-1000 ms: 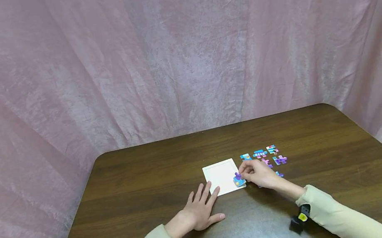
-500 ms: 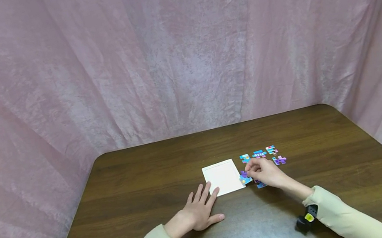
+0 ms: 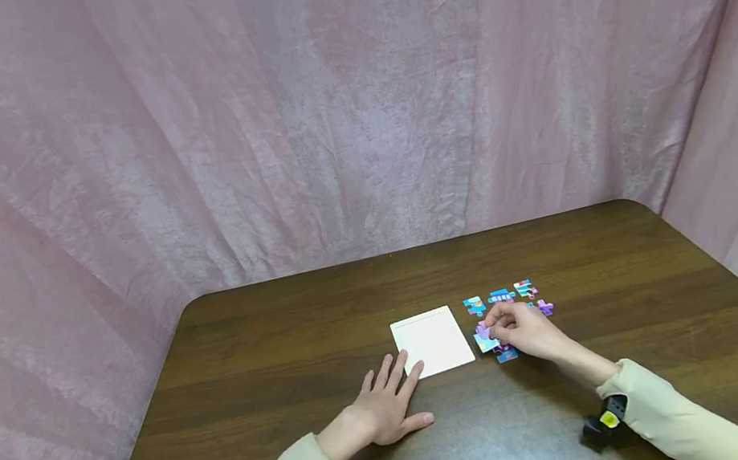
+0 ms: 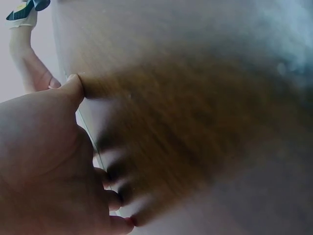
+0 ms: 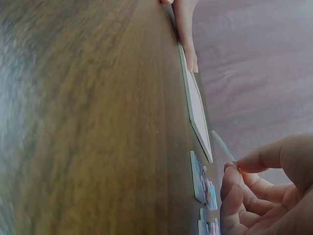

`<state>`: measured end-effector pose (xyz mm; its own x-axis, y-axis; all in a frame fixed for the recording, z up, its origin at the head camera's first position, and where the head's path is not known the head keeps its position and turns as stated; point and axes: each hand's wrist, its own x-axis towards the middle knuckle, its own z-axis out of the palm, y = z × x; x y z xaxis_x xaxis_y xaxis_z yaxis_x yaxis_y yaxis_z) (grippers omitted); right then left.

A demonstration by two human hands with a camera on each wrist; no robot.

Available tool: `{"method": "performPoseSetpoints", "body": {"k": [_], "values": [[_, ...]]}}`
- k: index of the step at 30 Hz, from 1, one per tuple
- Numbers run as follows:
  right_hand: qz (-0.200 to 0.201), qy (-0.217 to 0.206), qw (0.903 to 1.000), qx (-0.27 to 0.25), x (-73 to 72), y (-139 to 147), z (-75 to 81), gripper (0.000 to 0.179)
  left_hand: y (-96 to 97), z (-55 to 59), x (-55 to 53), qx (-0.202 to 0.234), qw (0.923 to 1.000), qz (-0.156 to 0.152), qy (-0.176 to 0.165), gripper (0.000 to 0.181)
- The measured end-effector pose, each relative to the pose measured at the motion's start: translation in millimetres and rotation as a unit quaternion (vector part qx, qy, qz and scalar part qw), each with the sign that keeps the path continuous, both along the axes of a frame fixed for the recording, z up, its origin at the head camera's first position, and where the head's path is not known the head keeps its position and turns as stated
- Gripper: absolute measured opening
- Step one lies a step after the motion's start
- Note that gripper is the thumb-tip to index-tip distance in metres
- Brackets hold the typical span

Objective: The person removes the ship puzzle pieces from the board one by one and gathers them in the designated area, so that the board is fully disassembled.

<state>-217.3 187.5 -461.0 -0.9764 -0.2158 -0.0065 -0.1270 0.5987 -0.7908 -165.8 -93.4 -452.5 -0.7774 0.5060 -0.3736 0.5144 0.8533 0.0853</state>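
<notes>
A blue and purple puzzle piece (image 3: pixel 485 340) is pinched between thumb and fingers of my right hand (image 3: pixel 525 330). In the right wrist view this puzzle piece (image 5: pixel 224 145) is held up off the table, its edge tilted. My left hand (image 3: pixel 387 406) lies spread, palm down, its fingertips on the lower left edge of a white square puzzle tray (image 3: pixel 434 341). The tray's inside is plain white. Just below the held piece lies a dark blue piece (image 3: pixel 506 354), partly covered by it.
Beyond my right hand several loose pieces lie on the brown wooden table (image 3: pixel 285 342): a blue and orange piece (image 3: pixel 474 306), a blue striped piece (image 3: pixel 500 296), a red and white piece (image 3: pixel 525 288) and a purple piece (image 3: pixel 545 307). A pink curtain (image 3: pixel 348 103) hangs behind.
My right hand has moved right with the pinched puzzle piece, from over the tray's lower right corner to over the loose pieces. My left hand stays put.
</notes>
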Motion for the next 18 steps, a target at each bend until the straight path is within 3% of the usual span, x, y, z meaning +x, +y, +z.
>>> {"method": "performPoseSetpoints", "body": {"k": [5, 13, 18], "values": [[-0.004, 0.001, 1.0000, -0.003, 0.3, 4.1, 0.8, 0.008, -0.6, -3.0, -1.2, 0.003, 1.0000, 0.000, 0.006, 0.078], [-0.014, 0.004, 0.9998, 0.016, 1.4, 13.2, -0.7, 0.009, -4.4, -25.8, -8.7, 0.018, 0.9998, 0.002, -0.001, 0.079], [-0.027, 0.017, 0.9989, 0.034, 1.2, 19.8, 1.1, 0.008, -5.4, -32.9, -12.0, 0.019, 0.9998, 0.001, 0.010, 0.080]]}}
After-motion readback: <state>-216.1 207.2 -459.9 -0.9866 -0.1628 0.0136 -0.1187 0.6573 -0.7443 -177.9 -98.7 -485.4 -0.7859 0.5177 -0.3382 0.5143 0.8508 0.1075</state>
